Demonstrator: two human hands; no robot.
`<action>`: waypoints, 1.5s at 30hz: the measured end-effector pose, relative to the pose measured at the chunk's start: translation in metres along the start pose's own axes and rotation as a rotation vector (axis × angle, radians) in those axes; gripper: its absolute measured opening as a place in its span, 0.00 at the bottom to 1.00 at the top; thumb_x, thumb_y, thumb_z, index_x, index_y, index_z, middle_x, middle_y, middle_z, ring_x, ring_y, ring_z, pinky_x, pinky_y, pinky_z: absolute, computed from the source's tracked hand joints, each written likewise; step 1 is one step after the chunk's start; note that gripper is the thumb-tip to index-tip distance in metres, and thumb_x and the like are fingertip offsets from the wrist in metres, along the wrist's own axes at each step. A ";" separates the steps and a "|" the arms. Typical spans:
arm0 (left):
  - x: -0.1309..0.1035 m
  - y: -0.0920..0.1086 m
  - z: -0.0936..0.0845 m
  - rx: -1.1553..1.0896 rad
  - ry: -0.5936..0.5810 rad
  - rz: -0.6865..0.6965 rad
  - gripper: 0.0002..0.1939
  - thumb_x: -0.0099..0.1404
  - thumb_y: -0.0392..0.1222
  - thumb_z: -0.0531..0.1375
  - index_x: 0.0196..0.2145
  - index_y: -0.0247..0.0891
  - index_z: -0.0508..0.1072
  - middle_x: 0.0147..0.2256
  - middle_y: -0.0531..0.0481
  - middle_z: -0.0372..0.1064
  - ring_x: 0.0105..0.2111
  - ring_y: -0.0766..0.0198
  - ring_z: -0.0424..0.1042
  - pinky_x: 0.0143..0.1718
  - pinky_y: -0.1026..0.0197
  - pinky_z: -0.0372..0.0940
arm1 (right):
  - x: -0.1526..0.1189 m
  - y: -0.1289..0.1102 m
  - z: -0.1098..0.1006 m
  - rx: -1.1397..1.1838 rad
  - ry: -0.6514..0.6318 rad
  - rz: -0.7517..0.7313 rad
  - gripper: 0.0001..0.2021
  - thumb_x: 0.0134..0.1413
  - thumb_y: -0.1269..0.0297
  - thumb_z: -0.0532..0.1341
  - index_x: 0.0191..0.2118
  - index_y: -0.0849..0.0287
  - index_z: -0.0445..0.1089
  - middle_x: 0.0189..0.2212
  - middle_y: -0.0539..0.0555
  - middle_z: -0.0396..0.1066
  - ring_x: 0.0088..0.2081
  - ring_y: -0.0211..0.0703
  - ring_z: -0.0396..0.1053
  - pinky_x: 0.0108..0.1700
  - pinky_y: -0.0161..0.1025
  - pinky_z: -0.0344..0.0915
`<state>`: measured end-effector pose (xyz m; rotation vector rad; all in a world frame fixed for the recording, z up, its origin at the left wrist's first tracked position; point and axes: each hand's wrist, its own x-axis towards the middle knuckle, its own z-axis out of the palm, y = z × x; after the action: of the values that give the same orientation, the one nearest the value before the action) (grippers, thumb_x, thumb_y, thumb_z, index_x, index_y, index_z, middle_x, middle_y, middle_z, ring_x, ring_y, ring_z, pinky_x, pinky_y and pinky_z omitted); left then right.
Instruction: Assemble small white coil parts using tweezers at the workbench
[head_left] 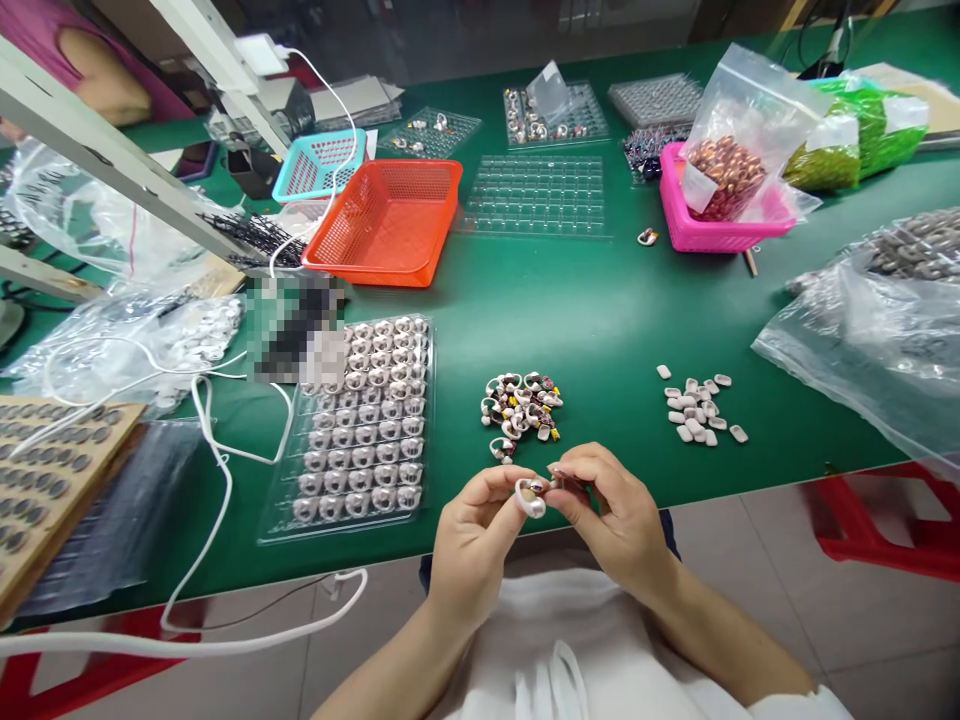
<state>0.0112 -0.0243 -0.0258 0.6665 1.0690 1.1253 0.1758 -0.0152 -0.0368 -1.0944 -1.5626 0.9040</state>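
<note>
Fingers (491, 483) of the left hand (466, 540) pinch a white ring (533, 508) with a small dark part at its top, held in front of the person's body at the near edge of the green worktop (570, 310). The right hand (628, 522) faces it, fingertips drawn together at the ring's right side; whether they grip the ring or a tiny piece beside it cannot be told.

Just beyond the left hand lies a heap of wired rings (517, 408), white with red and yellow bits. Farther right, well apart from it, small white caps (696, 412) are scattered in a loose cluster. On the left, a clear tray (279, 521) bears rows of pale rings (364, 460).

Behind these stand an orange basket (386, 225) and, just beside it, a blue basket (319, 158). A flat clear sheet (534, 197) with moulded pockets lies to the orange basket's right. Farther right, a pink basket (724, 238) holds a plastic bag (754, 90) of copper-coloured pieces; a single ring (646, 237) rests near it. Green bags (892, 128) occupy the far right, and a white cable (219, 500) loops across the left side.
</note>
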 end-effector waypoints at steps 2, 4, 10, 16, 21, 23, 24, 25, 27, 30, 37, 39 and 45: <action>-0.002 0.000 -0.001 0.006 -0.026 0.021 0.06 0.63 0.40 0.67 0.39 0.40 0.81 0.37 0.48 0.80 0.38 0.62 0.76 0.43 0.64 0.69 | 0.001 0.000 0.001 0.030 0.005 0.018 0.07 0.62 0.68 0.64 0.44 0.54 0.70 0.36 0.53 0.71 0.34 0.41 0.70 0.33 0.36 0.68; -0.003 0.000 -0.002 -0.002 -0.051 0.035 0.05 0.64 0.39 0.67 0.39 0.41 0.80 0.37 0.48 0.79 0.38 0.63 0.76 0.43 0.64 0.69 | 0.001 0.001 0.000 0.060 0.002 0.040 0.06 0.60 0.67 0.65 0.42 0.54 0.71 0.34 0.52 0.72 0.33 0.41 0.70 0.32 0.36 0.68; -0.008 0.002 -0.001 -0.042 -0.128 0.109 0.04 0.65 0.38 0.65 0.38 0.42 0.80 0.36 0.48 0.78 0.38 0.61 0.75 0.42 0.61 0.69 | -0.002 0.002 -0.001 0.148 0.013 0.035 0.06 0.58 0.65 0.67 0.39 0.55 0.71 0.31 0.52 0.73 0.31 0.41 0.70 0.30 0.36 0.67; -0.010 0.013 0.002 0.072 -0.169 0.226 0.05 0.66 0.37 0.64 0.38 0.42 0.80 0.35 0.46 0.77 0.39 0.58 0.75 0.42 0.58 0.69 | 0.000 0.002 -0.003 0.312 -0.079 0.167 0.08 0.56 0.63 0.69 0.40 0.55 0.73 0.31 0.51 0.72 0.31 0.40 0.70 0.32 0.36 0.69; -0.011 0.014 0.003 0.079 -0.128 0.238 0.04 0.66 0.38 0.64 0.38 0.41 0.80 0.35 0.45 0.79 0.38 0.56 0.76 0.42 0.56 0.71 | 0.003 -0.001 -0.012 0.226 -0.107 -0.040 0.10 0.58 0.74 0.65 0.43 0.53 0.74 0.32 0.52 0.73 0.34 0.40 0.72 0.30 0.34 0.68; -0.012 0.013 0.003 0.064 -0.107 0.226 0.04 0.66 0.37 0.64 0.38 0.42 0.80 0.35 0.46 0.79 0.38 0.57 0.77 0.42 0.58 0.72 | 0.003 -0.002 -0.014 0.182 -0.131 -0.067 0.12 0.59 0.76 0.63 0.45 0.53 0.74 0.34 0.52 0.74 0.34 0.40 0.73 0.29 0.33 0.68; -0.012 0.012 0.003 0.060 -0.101 0.221 0.04 0.66 0.37 0.64 0.38 0.42 0.80 0.35 0.47 0.79 0.38 0.58 0.77 0.42 0.59 0.72 | 0.002 -0.002 -0.014 0.172 -0.135 -0.075 0.12 0.60 0.77 0.63 0.45 0.52 0.73 0.34 0.53 0.74 0.35 0.40 0.73 0.28 0.33 0.68; -0.012 0.012 0.003 0.059 -0.097 0.216 0.04 0.66 0.36 0.64 0.38 0.42 0.80 0.35 0.47 0.79 0.38 0.59 0.77 0.41 0.60 0.72 | 0.002 -0.002 -0.014 0.165 -0.136 -0.080 0.13 0.59 0.77 0.63 0.46 0.52 0.73 0.35 0.53 0.74 0.35 0.40 0.73 0.28 0.33 0.68; -0.013 0.012 0.003 0.063 -0.097 0.207 0.04 0.66 0.36 0.64 0.38 0.41 0.80 0.35 0.47 0.79 0.38 0.60 0.77 0.42 0.60 0.72 | 0.001 -0.001 -0.013 0.168 -0.121 -0.085 0.13 0.58 0.77 0.64 0.45 0.52 0.72 0.34 0.52 0.74 0.35 0.40 0.73 0.28 0.32 0.69; -0.013 0.012 0.003 0.057 -0.107 0.189 0.04 0.66 0.36 0.64 0.38 0.41 0.80 0.35 0.47 0.79 0.38 0.60 0.77 0.42 0.61 0.72 | 0.001 0.000 -0.010 0.182 -0.083 -0.092 0.12 0.57 0.77 0.65 0.44 0.53 0.71 0.33 0.52 0.73 0.33 0.40 0.72 0.29 0.33 0.70; -0.011 0.014 0.002 0.085 -0.060 0.117 0.04 0.63 0.40 0.67 0.36 0.39 0.80 0.34 0.46 0.80 0.35 0.60 0.77 0.39 0.61 0.72 | 0.004 -0.004 -0.013 0.162 -0.104 -0.170 0.09 0.58 0.74 0.66 0.42 0.53 0.72 0.32 0.52 0.76 0.33 0.41 0.75 0.32 0.36 0.73; -0.011 0.014 0.001 0.125 -0.057 0.094 0.04 0.62 0.40 0.67 0.35 0.39 0.80 0.33 0.46 0.80 0.34 0.60 0.77 0.37 0.63 0.72 | 0.005 -0.004 -0.014 0.217 -0.133 -0.145 0.09 0.58 0.74 0.66 0.42 0.53 0.73 0.33 0.53 0.75 0.33 0.41 0.75 0.32 0.36 0.72; -0.011 0.016 0.000 0.268 -0.078 0.055 0.05 0.63 0.42 0.66 0.36 0.39 0.81 0.32 0.48 0.79 0.30 0.64 0.75 0.32 0.67 0.69 | 0.010 -0.003 -0.015 0.343 -0.216 -0.008 0.07 0.58 0.72 0.66 0.40 0.54 0.74 0.31 0.52 0.73 0.33 0.40 0.71 0.31 0.36 0.68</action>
<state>0.0042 -0.0293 -0.0088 0.9489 1.1507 1.0028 0.1890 -0.0064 -0.0273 -0.7656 -1.5097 1.2651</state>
